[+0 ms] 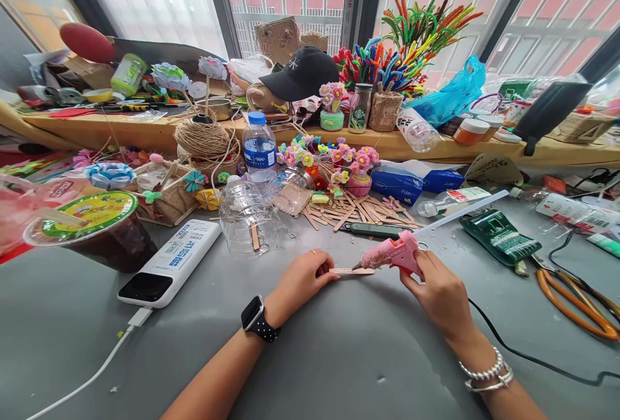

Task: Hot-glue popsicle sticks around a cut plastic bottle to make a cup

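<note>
My left hand (306,276), with a watch on its wrist, pinches one end of a wooden craft stick (356,272) just above the grey table. My right hand (438,291) is wrapped round the handle of a pink hot glue gun (393,254). The gun's nozzle points left and is at the stick; whether it touches cannot be made out. A long translucent glue stick (465,210) juts from the back of the gun. Beyond my hands lies a pile of loose craft sticks (368,212), with a dark green utility knife (372,231) at its near edge.
A cut clear plastic bottle (249,220) stands ahead of my left hand. A white power bank (172,265) and a lidded drink cup (104,229) are at left. Orange-handled scissors (574,300) and a green pouch (501,237) lie at right. A black cord (518,352) crosses the table there.
</note>
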The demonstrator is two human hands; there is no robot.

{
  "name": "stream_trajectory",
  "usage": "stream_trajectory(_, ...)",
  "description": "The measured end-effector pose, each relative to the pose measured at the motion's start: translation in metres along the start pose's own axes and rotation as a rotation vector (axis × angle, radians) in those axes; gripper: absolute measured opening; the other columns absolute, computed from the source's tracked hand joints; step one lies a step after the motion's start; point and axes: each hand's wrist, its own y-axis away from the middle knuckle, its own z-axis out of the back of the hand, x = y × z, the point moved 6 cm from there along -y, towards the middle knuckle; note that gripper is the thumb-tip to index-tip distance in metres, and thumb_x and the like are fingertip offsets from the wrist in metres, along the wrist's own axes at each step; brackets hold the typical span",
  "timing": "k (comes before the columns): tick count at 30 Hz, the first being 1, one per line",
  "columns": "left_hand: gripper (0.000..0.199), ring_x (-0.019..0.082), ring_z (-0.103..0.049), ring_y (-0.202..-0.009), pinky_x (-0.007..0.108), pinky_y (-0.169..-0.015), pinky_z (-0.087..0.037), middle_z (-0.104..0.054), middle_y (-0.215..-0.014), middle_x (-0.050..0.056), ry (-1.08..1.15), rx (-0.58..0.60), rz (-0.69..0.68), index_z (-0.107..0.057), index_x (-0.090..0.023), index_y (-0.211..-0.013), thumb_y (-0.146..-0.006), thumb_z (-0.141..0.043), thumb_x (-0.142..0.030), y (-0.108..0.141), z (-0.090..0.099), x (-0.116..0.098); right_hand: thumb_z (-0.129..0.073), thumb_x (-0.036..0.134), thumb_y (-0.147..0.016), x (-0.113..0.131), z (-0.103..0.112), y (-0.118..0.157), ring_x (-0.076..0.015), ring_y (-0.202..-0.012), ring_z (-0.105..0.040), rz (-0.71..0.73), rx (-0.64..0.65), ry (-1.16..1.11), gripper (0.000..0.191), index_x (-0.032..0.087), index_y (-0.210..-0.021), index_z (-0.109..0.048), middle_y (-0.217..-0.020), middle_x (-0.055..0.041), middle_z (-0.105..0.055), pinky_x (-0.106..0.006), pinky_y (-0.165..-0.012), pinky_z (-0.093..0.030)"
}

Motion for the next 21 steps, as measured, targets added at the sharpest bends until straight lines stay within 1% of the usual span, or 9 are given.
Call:
stream_trajectory(6,0.008,0.013,-0.051,-0.066,0.022,-0.059,-0.037,-0.057,-0.072,0.0,0.003,-0.001,-0.001,-0.057,-0.016,-0.076,-0.077,-0.057,-0.024,0.0003,0.0006,-0.0013,-0.042,0.022,-0.082,0.0003,-0.0008,0.0002,-0.0143,-0.06,-0.055,0.013,0.01,-0.019,0.022,0.011,-0.094,-0.057,-0.067,-0.0033,-0.058,-0.024,-0.054,-0.041)
stream_trajectory(13,0.008,0.013,-0.05,-0.066,0.023,-0.058,-0.037,-0.057,-0.072,0.0,-0.015,0.003,-0.009,-0.057,-0.016,-0.077,-0.077,-0.056,-0.024,0.0001,-0.0006,0.001,-0.041,0.023,-0.082,-0.0022,-0.0005,0.0007,-0.0135,-0.054,-0.051,0.011,0.002,0.031,0.022,0.011,-0.089,-0.058,-0.063,-0.0021,-0.056,-0.024,-0.047,-0.037)
stream_trajectory(21,0.007,0.013,-0.05,-0.065,0.023,-0.058,-0.037,-0.056,-0.072,0.0,-0.014,-0.008,-0.021,-0.056,-0.016,-0.077,-0.078,-0.056,-0.024,0.0,-0.0012,0.0018,-0.043,0.023,-0.082,-0.0077,0.0005,0.0011,-0.0139,-0.057,-0.053,-0.008,0.011,0.027,0.023,0.011,-0.095,-0.057,-0.068,-0.0031,-0.058,-0.023,-0.049,-0.037)
